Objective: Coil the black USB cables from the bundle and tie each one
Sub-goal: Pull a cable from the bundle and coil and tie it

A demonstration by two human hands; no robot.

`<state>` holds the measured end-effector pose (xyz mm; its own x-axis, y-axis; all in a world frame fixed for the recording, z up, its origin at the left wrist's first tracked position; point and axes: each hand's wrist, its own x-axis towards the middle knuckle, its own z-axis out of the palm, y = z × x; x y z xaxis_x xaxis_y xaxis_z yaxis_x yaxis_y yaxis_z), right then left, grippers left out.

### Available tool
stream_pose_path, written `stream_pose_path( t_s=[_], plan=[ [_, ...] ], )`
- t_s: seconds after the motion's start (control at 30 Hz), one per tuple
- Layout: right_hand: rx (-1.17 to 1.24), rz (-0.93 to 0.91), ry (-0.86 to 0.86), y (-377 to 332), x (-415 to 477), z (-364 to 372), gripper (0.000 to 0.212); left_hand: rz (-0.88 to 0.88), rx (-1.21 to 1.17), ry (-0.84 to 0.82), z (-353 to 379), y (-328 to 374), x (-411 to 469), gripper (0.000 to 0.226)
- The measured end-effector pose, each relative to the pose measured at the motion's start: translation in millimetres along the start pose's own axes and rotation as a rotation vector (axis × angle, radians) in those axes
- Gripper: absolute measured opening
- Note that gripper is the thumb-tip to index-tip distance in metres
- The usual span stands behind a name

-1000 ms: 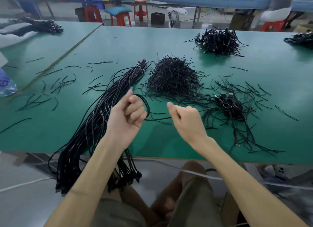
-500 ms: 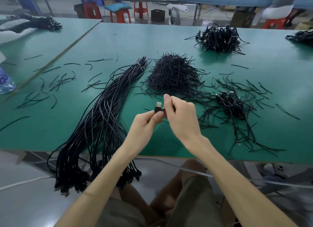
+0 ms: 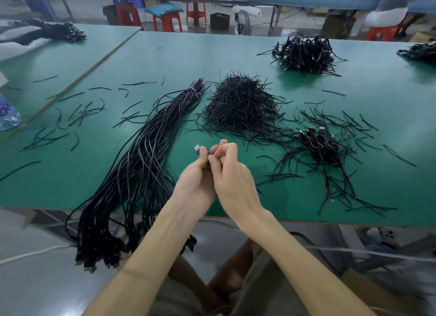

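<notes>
1. Green workshop table (image 3: 236, 56), with red stools (image 3: 167, 21) beyond its far edge.
2. Bundle (image 3: 141, 155) of black USB cables: left of centre, banded at its far end, its near ends hanging over the table's near edge.
3. USB cable (image 3: 198, 149), single: held above the table near centre, between both hands. Only its metal plug end shows; the rest is hidden in the grip.
4. Left hand (image 3: 195, 183): fingers curled round the cable just below the plug.
5. Right hand (image 3: 232, 181): fingers bent, pinching the cable at the same spot. Whether they also hold a tie cannot be told.
6. Heap of wire ties (image 3: 240, 106): far of the hands. Tied coils (image 3: 318, 143): to the right.
7. Handling, as judged: light, limp and somewhat springy, so the loops are likely to loosen if released. Best gripped across the middle of the loops, leaving the plugs free.
</notes>
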<state>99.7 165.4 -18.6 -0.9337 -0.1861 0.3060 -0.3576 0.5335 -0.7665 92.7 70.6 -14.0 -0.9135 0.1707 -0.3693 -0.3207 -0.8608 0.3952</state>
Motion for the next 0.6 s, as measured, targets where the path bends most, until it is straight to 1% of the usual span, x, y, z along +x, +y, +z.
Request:
stream_pose_path(
  t_s=[0.07, 0.13, 0.2, 0.33, 0.37, 0.43, 0.5, 0.6],
  plan=[
    [-0.036, -0.006, -0.016, 3, -1, 1, 0.017, 0.004, -0.067, 0.019, -1, 2, 2, 0.033],
    [-0.064, -0.025, -0.015, 8, -3, 2, 0.02, 0.023, -0.121, 0.013, -1, 5, 4, 0.037],
    [-0.077, -0.041, -0.001, 14, -6, 2, 0.022, 0.081, -0.123, -0.004, 0, 10, 6, 0.038],
    [-0.049, 0.013, -0.024, 26, -5, 2, 0.024, 0.2, 0.06, -0.075, -3, 18, 6, 0.038],
    [-0.024, 0.034, -0.027, 28, -2, 1, 0.029, 0.217, 0.124, -0.095, -3, 18, 6, 0.037],
    [0.022, 0.05, -0.033, 30, 3, -3, 0.047, 0.238, 0.221, -0.131, -6, 16, 5, 0.035],
    [0.06, 0.028, -0.058, 30, 8, -8, 0.059, 0.25, 0.293, -0.159, -9, 12, 4, 0.033],
    [0.038, -0.046, -0.088, 31, 12, -15, 0.055, 0.276, 0.366, -0.198, -12, 5, 4, 0.032]
  ],
)
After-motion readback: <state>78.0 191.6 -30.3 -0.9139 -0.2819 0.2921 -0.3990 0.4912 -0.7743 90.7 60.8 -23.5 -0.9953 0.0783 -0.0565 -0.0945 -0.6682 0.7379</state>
